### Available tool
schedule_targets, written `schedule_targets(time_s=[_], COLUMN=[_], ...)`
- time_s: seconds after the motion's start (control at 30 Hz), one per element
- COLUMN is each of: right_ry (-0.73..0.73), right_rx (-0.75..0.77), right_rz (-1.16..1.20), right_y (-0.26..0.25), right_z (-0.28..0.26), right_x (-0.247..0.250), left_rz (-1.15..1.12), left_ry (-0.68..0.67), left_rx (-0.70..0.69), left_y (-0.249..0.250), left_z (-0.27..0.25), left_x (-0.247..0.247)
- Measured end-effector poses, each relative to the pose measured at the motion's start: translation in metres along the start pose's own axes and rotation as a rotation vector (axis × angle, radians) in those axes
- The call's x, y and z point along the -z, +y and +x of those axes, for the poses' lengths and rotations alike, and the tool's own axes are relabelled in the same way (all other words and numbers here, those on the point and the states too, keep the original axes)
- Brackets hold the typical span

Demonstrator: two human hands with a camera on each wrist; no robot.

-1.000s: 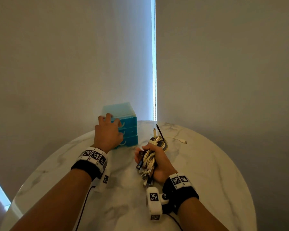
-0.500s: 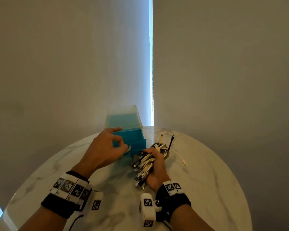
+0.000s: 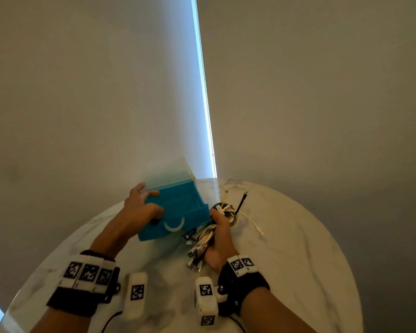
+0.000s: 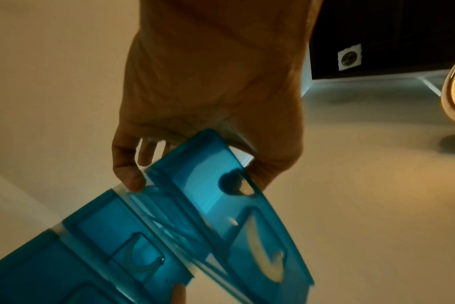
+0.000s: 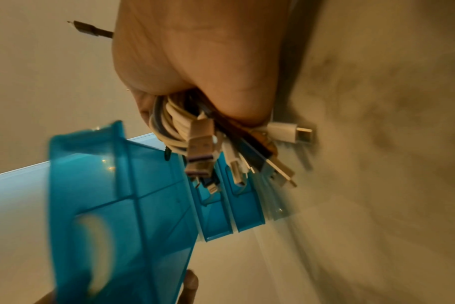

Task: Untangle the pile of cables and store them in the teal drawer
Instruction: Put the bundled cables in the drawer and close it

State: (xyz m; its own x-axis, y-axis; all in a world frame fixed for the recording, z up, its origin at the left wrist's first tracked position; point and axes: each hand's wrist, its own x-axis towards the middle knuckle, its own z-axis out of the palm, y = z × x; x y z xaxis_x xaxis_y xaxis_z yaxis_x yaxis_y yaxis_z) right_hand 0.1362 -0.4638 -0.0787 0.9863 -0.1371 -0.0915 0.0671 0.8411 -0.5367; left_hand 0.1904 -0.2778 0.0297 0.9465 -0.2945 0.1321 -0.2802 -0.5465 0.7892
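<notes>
A small teal drawer unit (image 3: 178, 179) stands at the back of the table. Its top drawer (image 3: 178, 212) is pulled out towards me, white crescent handle in front. My left hand (image 3: 151, 203) grips that drawer at its left front corner; in the left wrist view the fingers (image 4: 129, 174) curl over the drawer (image 4: 221, 195) rim. Just right of the drawer, my right hand (image 3: 216, 219) holds a bundle of white and dark cables (image 3: 202, 239). In the right wrist view several plugs of the cable bundle (image 5: 195, 133) hang beside the drawer (image 5: 117, 195).
The round marble table (image 3: 298, 260) has its rim close on the right and front. A loose white cable end (image 3: 256, 227) trails on the table right of the bundle, and a black plug (image 3: 242, 201) sticks up from it. A plain wall stands behind the drawer unit.
My left hand has pulled the top drawer out of the unit towards me. The right hand has carried the cable bundle closer to the drawer's right side.
</notes>
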Motion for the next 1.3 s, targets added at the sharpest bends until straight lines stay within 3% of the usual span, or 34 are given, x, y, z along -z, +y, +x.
schedule_targets(time_s=[0.1,0.17,0.33,0.37,0.5,0.67,0.8,0.9,0.97,1.03,1.1,1.2,1.3], right_ry=[-0.065,-0.088,-0.102,-0.096,-0.077,-0.078,-0.065,0.053,0.248,0.480,0.619,0.590,0.373], right_rx=[-0.001,-0.018,-0.041,-0.045,-0.032,0.046,0.128,0.111,0.157,0.310,0.501,0.734,0.809], right_rz=[0.019,-0.001,-0.053,-0.061,-0.104,-0.217,-0.324,-0.405,-0.463,-0.478,-0.510,-0.853,-1.486], right_y=[-0.004,-0.007,-0.011,-0.012,-0.017,-0.020,-0.019,-0.029,-0.042,-0.059,-0.081,-0.112,-0.115], right_z=[-0.005,-0.008,-0.015,-0.016,-0.017,-0.015,-0.013,-0.018,-0.023,-0.029,-0.038,-0.056,-0.062], right_x=[-0.002,-0.003,-0.006,-0.007,-0.005,-0.006,-0.005,-0.006,-0.005,-0.011,-0.033,-0.087,-0.149], left_rz=[-0.053,-0.133,-0.701,-0.776,-1.098,-1.266,-1.338,-1.166,-1.088,-1.060,-1.095,-1.215,-1.339], left_ry=[-0.161,-0.148,0.245,0.270,0.111,-0.013,-0.241,-0.221,-0.241,-0.250,-0.218,-0.262,-0.325], left_rx=[-0.049,-0.066,0.055,0.088,0.210,0.182,0.175,0.226,0.230,0.207,0.161,0.131,0.089], left_y=[0.005,0.006,-0.003,-0.008,-0.039,-0.072,-0.066,-0.068,-0.074,-0.076,-0.071,-0.063,-0.055], left_z=[-0.021,-0.022,-0.011,-0.009,0.011,0.025,0.013,0.009,0.006,0.002,-0.004,-0.008,-0.014], left_x=[0.001,0.005,-0.009,-0.016,-0.036,-0.051,-0.048,-0.046,-0.047,-0.045,-0.043,-0.042,-0.041])
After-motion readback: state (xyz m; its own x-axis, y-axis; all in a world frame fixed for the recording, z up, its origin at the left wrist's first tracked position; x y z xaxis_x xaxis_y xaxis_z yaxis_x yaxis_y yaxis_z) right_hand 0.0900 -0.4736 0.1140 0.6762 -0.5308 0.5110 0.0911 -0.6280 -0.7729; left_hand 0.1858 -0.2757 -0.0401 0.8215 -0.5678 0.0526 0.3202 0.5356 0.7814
